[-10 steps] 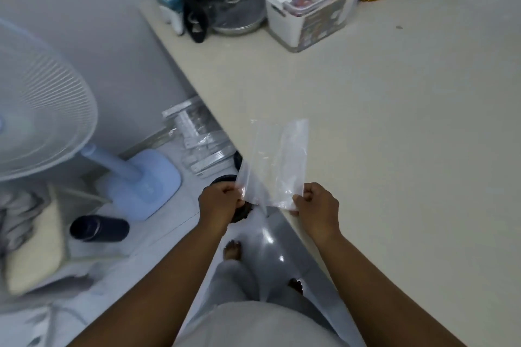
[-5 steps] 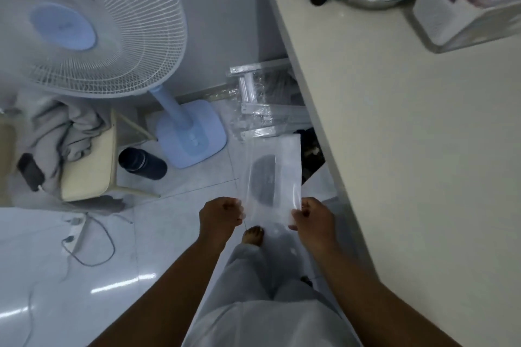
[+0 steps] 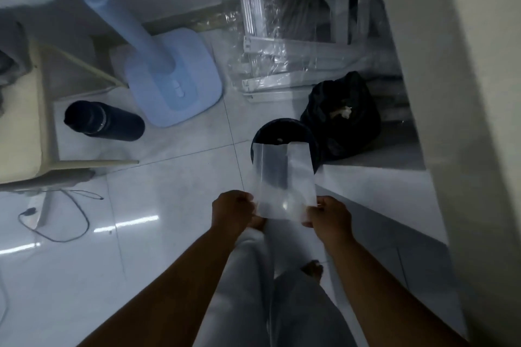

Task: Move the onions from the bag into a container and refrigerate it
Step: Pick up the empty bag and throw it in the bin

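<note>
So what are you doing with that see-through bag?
A person stands on the white tiled floor and holds an empty clear plastic bag by its near edge, the left hand pinching one corner and the right hand the other. The bag hangs over a round black bin beside a black bag. No onions or container are in view.

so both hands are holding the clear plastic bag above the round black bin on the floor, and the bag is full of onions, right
Not quite. In the head view the left hand and right hand do hold the clear plastic bag above the round black bin on the floor, but the bag looks flat and empty: the bin and floor show straight through it, and no onions are visible.
</note>
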